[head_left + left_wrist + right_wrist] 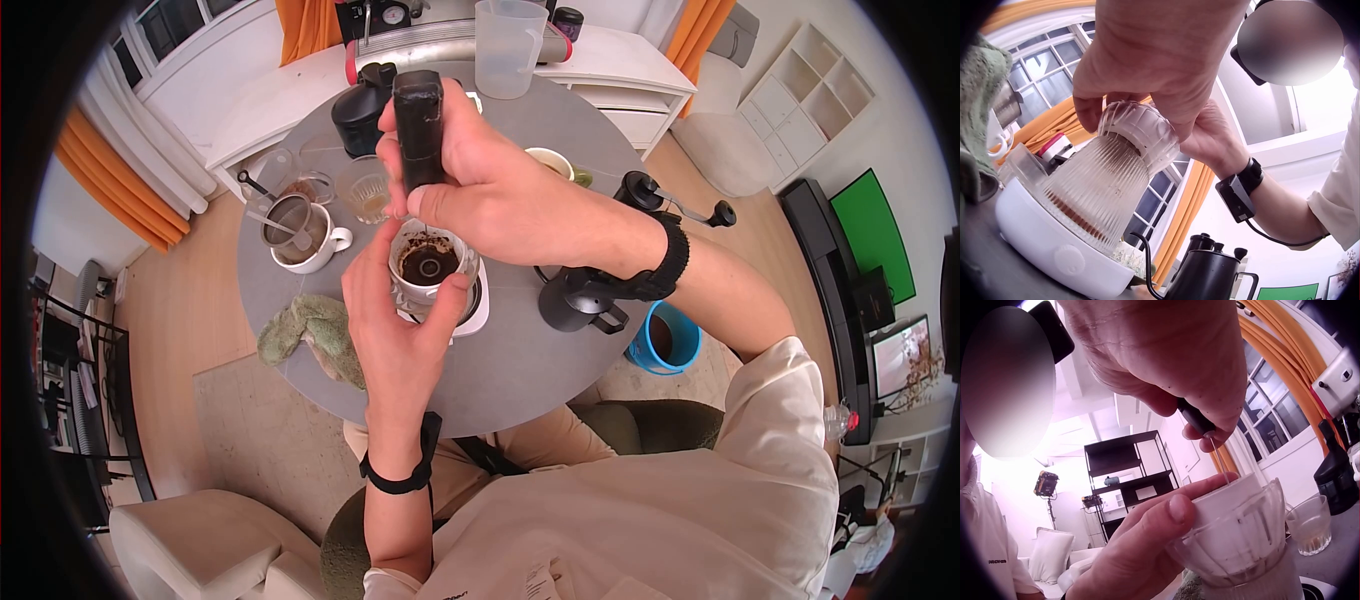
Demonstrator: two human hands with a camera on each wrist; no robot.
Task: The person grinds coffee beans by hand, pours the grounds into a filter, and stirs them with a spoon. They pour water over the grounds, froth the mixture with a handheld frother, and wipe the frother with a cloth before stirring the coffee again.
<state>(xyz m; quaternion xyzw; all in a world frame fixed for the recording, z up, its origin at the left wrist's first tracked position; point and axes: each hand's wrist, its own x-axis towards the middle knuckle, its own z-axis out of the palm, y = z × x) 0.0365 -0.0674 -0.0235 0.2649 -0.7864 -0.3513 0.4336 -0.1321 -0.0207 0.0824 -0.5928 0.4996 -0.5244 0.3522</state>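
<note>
My right hand (490,180) grips the black handle (418,130) of a tool, whose thin metal shaft (1219,459) reaches down into the clear dripper (1241,544). Inside the dripper's white lining lie dark coffee grounds (412,266), with a ringed hollow at their middle. My left hand (400,325) holds the dripper around its rim, fingers on one side and thumb on the other. Below it stands a ribbed glass server (1100,190) on a white base (1066,250) with a round knob. The shaft's tip is hidden among the grounds.
A white mug (305,265) with a strainer (288,218) and a green cloth (315,330) are at the left. Behind the dripper stands a glass (365,190). To the right are a black gooseneck kettle (575,300), a hand grinder (638,190) and a blue bucket (665,367).
</note>
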